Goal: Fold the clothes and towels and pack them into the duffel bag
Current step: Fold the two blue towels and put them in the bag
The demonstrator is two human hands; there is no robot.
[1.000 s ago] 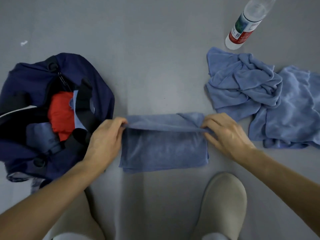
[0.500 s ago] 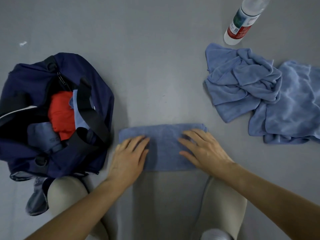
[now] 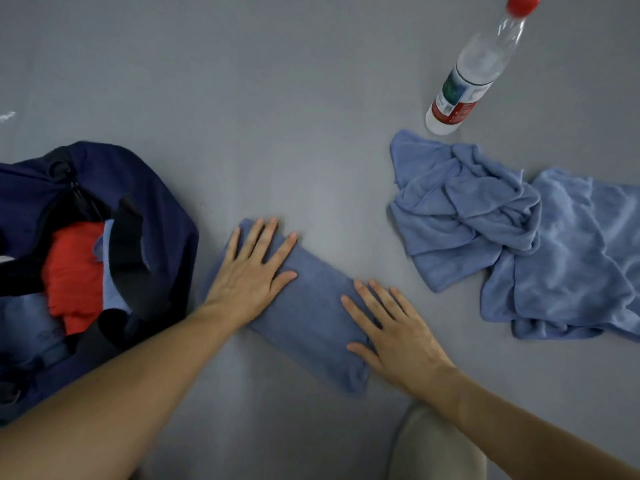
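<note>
Grey floor (image 3: 311,98) carries every item; no worktop is present.

At far left sits the navy duffel bag (image 3: 166,209), mouth open upward, with a red garment (image 3: 72,271) and blue cloth already inside.

Just right of the bag, the left hand (image 3: 249,271) lies flat, fingers straight and spread, pressing the upper-left end of the folded towel (image 3: 311,306).

The towel is a narrow blue strip. Its long axis runs diagonally from upper left, near the bag, to lower right.

The right hand (image 3: 398,337) lies flat on the lower-right end, fingers likewise extended. Neither hand grips anything.

Assessment: the bag lies to the left of the towel and the left hand is the nearer one. A further fold, bringing the right end over toward the left, would shorten the strip before it goes in. Bare floor lies beyond the towel and between it and the remaining laundry, so there is room to work.

Further right, well apart, a crumpled towel (image 3: 467,220) overlaps a second towel (image 3: 571,265), both unfolded.

A water bottle (image 3: 464,88) stands just beyond them, a tip-over risk when they are drawn in.
</note>
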